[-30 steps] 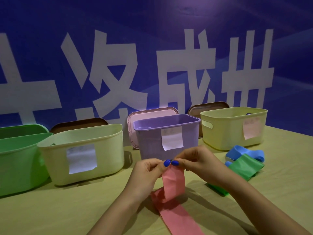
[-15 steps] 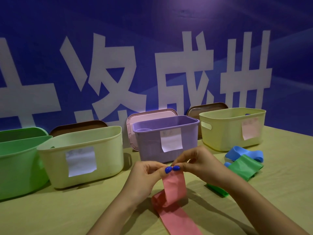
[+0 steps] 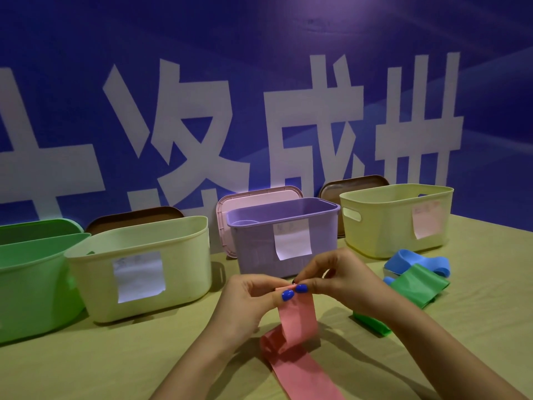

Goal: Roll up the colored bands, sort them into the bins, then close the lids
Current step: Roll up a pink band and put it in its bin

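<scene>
A pink band hangs from my fingers above the table, and its lower part trails flat toward me. My left hand and my right hand pinch its top edge side by side, thumbs almost touching. A green band and a blue band lie on the table to the right of my right hand. Four open bins stand in a row behind: a green bin, a cream bin, a purple bin and a yellow bin.
Lids lean against the blue wall behind the bins: a green lid, a brown lid, a pink lid and another brown lid. Paper labels hang on three bins. The tan table spreads in front.
My hands and the pink band's top edge have dropped slightly toward the table. The fingers have shifted a little at the band's top edge. The bins and other bands have not moved.
</scene>
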Motion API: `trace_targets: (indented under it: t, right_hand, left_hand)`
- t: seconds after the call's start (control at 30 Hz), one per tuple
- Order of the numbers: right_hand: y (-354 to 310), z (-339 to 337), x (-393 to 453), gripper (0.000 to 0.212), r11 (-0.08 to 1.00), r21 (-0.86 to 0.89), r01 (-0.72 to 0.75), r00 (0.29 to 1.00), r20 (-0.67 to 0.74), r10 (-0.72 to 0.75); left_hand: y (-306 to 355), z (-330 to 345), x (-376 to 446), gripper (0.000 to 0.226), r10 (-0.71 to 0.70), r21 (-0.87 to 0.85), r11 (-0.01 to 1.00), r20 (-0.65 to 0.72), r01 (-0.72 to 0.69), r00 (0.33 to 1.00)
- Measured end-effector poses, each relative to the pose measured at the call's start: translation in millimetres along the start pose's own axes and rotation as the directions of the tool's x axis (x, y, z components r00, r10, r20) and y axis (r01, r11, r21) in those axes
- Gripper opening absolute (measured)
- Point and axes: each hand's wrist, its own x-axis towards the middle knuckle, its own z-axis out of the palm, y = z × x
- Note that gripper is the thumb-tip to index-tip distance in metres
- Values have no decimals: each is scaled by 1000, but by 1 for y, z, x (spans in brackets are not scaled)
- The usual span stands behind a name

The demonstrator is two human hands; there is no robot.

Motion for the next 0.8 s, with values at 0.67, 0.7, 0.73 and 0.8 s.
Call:
trace_targets:
  t: [0.67,0.7,0.73,0.8]
  right_hand:
    - [0,-1,-1,15,926,318,-202,978,118,173]
    - [1,-1,-1,15,921,333,-201,978,116,172]
    - [1,0,-1,14,916,350,-198,979,117,167]
    - [1,2,-2,12,883,425,-199,979,136,155]
  left_hand:
    - [7,7,-5,27,-76,-143,987,-61,67,995]
    - [7,6,-4,26,-71,-133,989,-67,61,995]
    - [7,5,-4,26,-69,-133,989,-72,59,995]
    - [7,4,-3,24,-79,-163,984,-69,67,995]
